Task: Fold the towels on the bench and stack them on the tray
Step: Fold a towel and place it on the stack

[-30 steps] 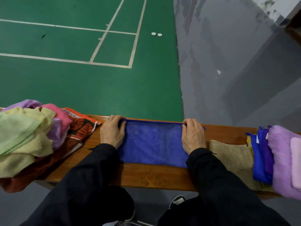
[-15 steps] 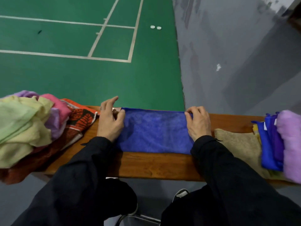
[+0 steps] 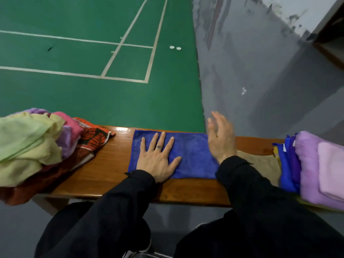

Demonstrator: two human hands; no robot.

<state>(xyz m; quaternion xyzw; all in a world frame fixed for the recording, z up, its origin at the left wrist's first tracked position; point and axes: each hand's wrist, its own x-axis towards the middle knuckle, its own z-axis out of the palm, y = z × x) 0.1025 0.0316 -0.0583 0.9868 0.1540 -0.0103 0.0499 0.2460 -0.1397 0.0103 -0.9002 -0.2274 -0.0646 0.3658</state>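
- Bench (image 3: 104, 175): wooden, running across the view.
- Left hand (image 3: 158, 159): flat, fingers spread, pressing on the blue towel (image 3: 193, 155), gripping nothing.
- Blue towel: folded strip at mid-bench.
- Right hand (image 3: 221, 140): blurred, fingers straight, raised over the towel's right end, holding nothing.
- Loose pile (image 3: 28, 144): unfolded towels, left end.
- Folded stack (image 3: 316, 164): right end, beside a tan towel (image 3: 258, 162).
- Court floor (image 3: 93, 97): green, beyond.

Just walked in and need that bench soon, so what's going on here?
A person is folding towels on the bench. Their left hand lies flat, fingers spread, on a blue towel folded into a strip. The right hand is open, raised at the towel's right end, blurred. An unfolded pile sits on the left, a folded stack on the right, so plenty remains.
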